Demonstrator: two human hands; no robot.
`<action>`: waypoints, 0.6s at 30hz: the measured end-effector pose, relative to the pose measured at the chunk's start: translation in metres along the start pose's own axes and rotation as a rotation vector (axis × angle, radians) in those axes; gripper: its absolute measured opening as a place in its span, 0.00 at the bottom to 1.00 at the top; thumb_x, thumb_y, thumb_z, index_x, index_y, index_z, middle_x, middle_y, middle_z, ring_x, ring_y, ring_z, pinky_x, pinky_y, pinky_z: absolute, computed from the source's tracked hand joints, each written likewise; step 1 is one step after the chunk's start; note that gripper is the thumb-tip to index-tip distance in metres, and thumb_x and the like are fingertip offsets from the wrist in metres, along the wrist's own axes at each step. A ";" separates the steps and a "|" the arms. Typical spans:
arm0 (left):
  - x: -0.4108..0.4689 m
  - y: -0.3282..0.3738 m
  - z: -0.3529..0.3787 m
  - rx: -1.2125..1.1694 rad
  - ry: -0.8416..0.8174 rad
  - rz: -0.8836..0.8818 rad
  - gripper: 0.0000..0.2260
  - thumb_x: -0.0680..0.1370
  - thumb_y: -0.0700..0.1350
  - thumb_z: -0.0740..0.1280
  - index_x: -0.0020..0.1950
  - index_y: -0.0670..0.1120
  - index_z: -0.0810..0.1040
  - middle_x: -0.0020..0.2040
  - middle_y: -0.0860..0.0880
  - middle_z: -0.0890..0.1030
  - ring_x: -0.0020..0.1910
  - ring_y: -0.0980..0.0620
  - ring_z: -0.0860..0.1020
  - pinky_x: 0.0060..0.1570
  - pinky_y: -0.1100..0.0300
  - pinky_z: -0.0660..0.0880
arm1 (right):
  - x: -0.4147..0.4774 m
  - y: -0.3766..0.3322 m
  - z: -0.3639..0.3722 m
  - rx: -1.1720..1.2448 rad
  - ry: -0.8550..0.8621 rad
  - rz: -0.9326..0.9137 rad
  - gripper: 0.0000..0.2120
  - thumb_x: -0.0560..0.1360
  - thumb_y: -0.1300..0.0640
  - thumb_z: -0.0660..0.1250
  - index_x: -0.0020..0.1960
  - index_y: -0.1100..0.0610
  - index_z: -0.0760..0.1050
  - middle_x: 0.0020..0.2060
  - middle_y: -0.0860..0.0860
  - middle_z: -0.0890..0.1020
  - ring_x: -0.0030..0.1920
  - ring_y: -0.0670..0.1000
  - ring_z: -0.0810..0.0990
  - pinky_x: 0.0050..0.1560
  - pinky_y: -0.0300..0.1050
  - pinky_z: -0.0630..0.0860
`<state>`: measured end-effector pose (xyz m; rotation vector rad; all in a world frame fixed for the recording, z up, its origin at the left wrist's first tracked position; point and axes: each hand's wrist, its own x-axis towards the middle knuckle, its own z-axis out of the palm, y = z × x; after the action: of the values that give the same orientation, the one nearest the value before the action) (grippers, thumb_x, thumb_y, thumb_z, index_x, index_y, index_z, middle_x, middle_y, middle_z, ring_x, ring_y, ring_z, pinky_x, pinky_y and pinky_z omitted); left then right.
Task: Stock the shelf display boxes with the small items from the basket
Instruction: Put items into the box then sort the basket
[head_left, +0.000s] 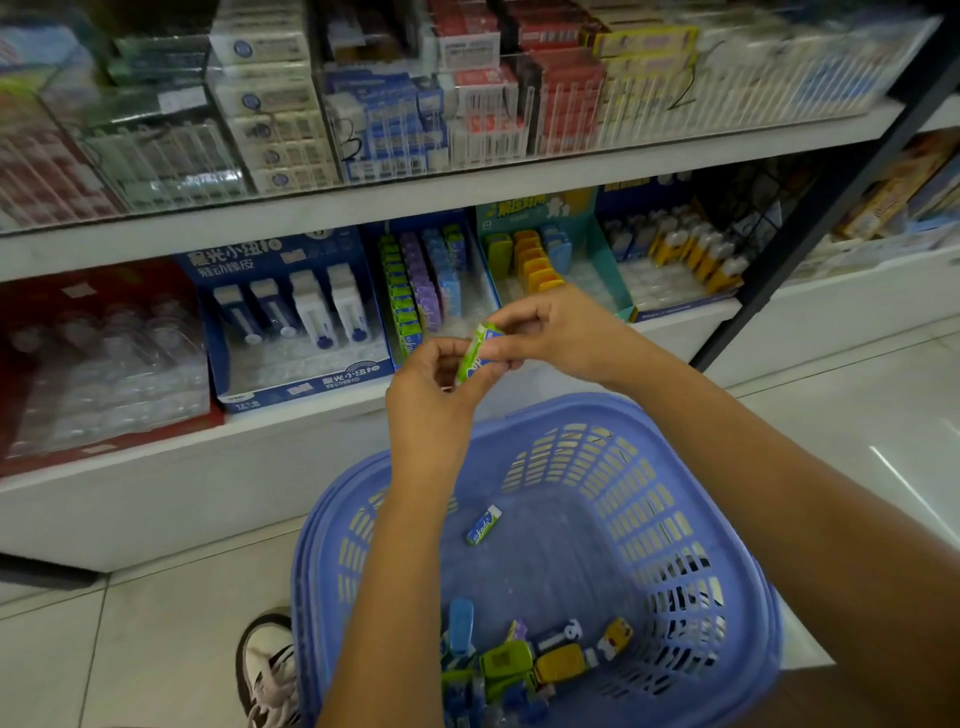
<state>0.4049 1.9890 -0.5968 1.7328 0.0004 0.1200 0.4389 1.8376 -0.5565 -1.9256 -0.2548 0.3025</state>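
basket (675, 519) on floor holds mixed small items (524, 660) at near end, one green eraser (483, 525) apart. above it, left hand (431, 400) and right hand (550, 332) pinch a green packet (475, 353). beyond, display boxes (431, 280) on shelf.

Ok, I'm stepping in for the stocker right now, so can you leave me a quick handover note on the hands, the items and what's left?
Hands: the left hand and right hand both pinch one small green-wrapped packet above the blue slotted plastic basket.
Items: a blue-and-green packet lies alone on the basket floor, and a pile of small coloured items sits at its near end.
Done: the blue cardboard display box on the lower shelf holds rows of green, purple and blue packets.
Left: place the held packet, probably in the green row, then empty the basket.
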 end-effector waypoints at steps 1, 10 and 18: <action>0.002 0.000 0.003 0.026 -0.009 0.010 0.09 0.72 0.47 0.74 0.47 0.52 0.76 0.42 0.58 0.81 0.41 0.60 0.78 0.41 0.66 0.76 | 0.000 0.000 -0.004 0.016 0.076 -0.021 0.05 0.70 0.61 0.73 0.45 0.54 0.81 0.32 0.44 0.84 0.33 0.41 0.81 0.39 0.32 0.78; 0.010 -0.030 0.011 0.720 -0.279 0.091 0.30 0.79 0.48 0.64 0.77 0.43 0.55 0.77 0.47 0.56 0.77 0.49 0.51 0.75 0.54 0.51 | 0.086 0.002 -0.016 -0.716 0.445 -0.055 0.12 0.78 0.57 0.64 0.59 0.60 0.78 0.56 0.57 0.81 0.56 0.55 0.79 0.58 0.44 0.73; 0.011 -0.039 0.007 0.706 -0.290 0.138 0.31 0.79 0.47 0.65 0.77 0.45 0.54 0.78 0.50 0.55 0.77 0.51 0.51 0.75 0.59 0.50 | 0.121 0.002 -0.018 -0.864 0.277 0.068 0.14 0.78 0.60 0.61 0.61 0.61 0.77 0.60 0.57 0.78 0.61 0.56 0.75 0.62 0.46 0.72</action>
<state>0.4192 1.9893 -0.6355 2.4425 -0.3243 -0.0404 0.5597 1.8596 -0.5623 -2.7989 -0.1399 -0.0590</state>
